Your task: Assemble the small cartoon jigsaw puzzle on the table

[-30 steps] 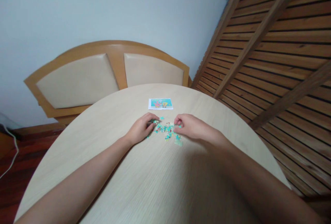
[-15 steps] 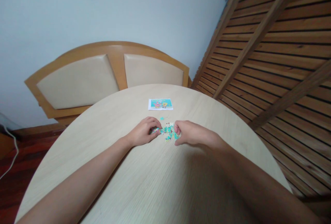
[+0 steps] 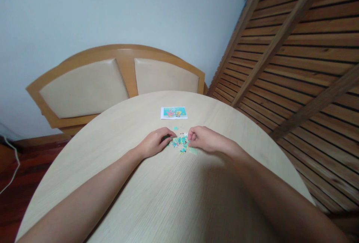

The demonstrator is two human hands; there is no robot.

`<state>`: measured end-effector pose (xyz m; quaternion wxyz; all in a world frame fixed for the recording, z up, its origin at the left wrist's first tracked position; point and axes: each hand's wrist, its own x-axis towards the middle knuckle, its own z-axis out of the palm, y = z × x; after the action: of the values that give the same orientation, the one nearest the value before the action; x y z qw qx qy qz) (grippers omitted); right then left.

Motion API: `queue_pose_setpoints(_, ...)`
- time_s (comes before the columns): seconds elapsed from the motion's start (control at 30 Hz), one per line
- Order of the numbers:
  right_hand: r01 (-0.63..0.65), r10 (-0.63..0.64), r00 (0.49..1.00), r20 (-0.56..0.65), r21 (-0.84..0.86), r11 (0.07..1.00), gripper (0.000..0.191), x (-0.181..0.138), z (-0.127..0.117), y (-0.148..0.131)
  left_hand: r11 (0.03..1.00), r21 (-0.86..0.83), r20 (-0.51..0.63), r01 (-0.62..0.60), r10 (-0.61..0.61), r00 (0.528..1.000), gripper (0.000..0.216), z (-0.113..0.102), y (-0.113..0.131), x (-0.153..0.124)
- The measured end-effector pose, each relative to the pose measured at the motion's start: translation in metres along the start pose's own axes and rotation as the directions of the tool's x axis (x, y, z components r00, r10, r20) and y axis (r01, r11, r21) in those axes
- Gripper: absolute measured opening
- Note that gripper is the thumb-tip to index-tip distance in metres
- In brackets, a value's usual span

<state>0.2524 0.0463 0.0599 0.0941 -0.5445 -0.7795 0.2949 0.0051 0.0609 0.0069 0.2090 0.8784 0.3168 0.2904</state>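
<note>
A loose heap of small jigsaw puzzle pieces (image 3: 183, 140), mostly turquoise with white and yellow bits, lies near the middle of the table. My left hand (image 3: 157, 140) rests at the heap's left edge, its fingers curved and a gap between thumb and fingertips. On the right side, my right hand (image 3: 206, 138) has its fingers curled in towards the thumb; what they hold, if anything, is hidden. A blurred pale green patch (image 3: 193, 151) shows just below the right thumb. One turquoise piece (image 3: 175, 128) sits apart, above the heap.
Beyond the pieces lies a picture card (image 3: 174, 113) with a pink and a yellow cartoon figure. The round wooden table (image 3: 157, 205) faces a padded chair back (image 3: 84, 85) by the wall. Wooden slats (image 3: 303, 48) rise at the right; a white cable (image 3: 17, 160) hangs at far left.
My right hand has shifted slightly left and up, its thumb closer to its fingers. The left hand has opened out a little. The pale green patch below the right hand is new.
</note>
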Motion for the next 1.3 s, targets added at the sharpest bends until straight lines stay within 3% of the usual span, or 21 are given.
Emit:
queue_pose_setpoints(0.1, -0.013, 0.013, 1.000, 0.005, -0.043, 0.999, 0.021, -0.005, -0.005, -0.002, 0.999, 0.031, -0.037, 0.014, -0.013, 0.999, 0.019, 0.000, 0.000, 0.000)
queue_pose_setpoints(0.2, -0.059, 0.079, 0.993, 0.086, -0.210, 0.976, 0.036, -0.012, -0.009, -0.007, 0.995, 0.089, -0.108, 0.049, -0.039, 0.993, 0.018, 0.001, -0.001, 0.000)
queue_pose_setpoints(0.27, -0.068, 0.104, 0.988, 0.111, -0.284, 0.956, 0.034, -0.015, -0.009, -0.010, 0.987, 0.128, -0.144, 0.092, -0.073, 0.987, 0.019, 0.002, -0.002, 0.000)
queue_pose_setpoints(0.47, -0.074, 0.118, 0.984, 0.131, -0.298, 0.952, 0.024, -0.015, -0.007, -0.014, 0.950, 0.219, -0.146, 0.224, -0.195, 0.970, 0.022, -0.011, 0.001, 0.005)
queue_pose_setpoints(0.6, -0.063, 0.099, 0.987, 0.128, -0.260, 0.963, 0.025, -0.016, -0.006, -0.015, 0.871, 0.351, -0.026, 0.344, -0.358, 0.933, 0.031, -0.032, 0.007, 0.006)
queue_pose_setpoints(0.73, -0.063, 0.099, 0.985, 0.144, -0.237, 0.969, 0.019, -0.015, -0.006, -0.013, 0.803, 0.460, 0.163, 0.378, -0.495, 0.853, 0.047, -0.046, 0.011, 0.002)
queue_pose_setpoints(0.97, 0.018, 0.043, 0.979, 0.201, -0.290, 0.957, 0.013, -0.017, -0.007, -0.014, 0.822, 0.440, 0.256, 0.361, -0.500, 0.828, 0.027, -0.047, 0.013, 0.001)
queue_pose_setpoints(1.07, 0.006, 0.021, 0.994, 0.105, -0.254, 0.967, 0.005, -0.014, -0.005, -0.013, 0.845, 0.402, 0.268, 0.353, -0.477, 0.837, 0.027, -0.045, 0.013, 0.001)
queue_pose_setpoints(1.3, 0.096, -0.103, 0.993, -0.062, -0.106, 0.990, 0.013, -0.003, 0.000, -0.008, 0.898, 0.282, 0.250, 0.339, -0.410, 0.877, 0.044, -0.037, 0.008, 0.005)
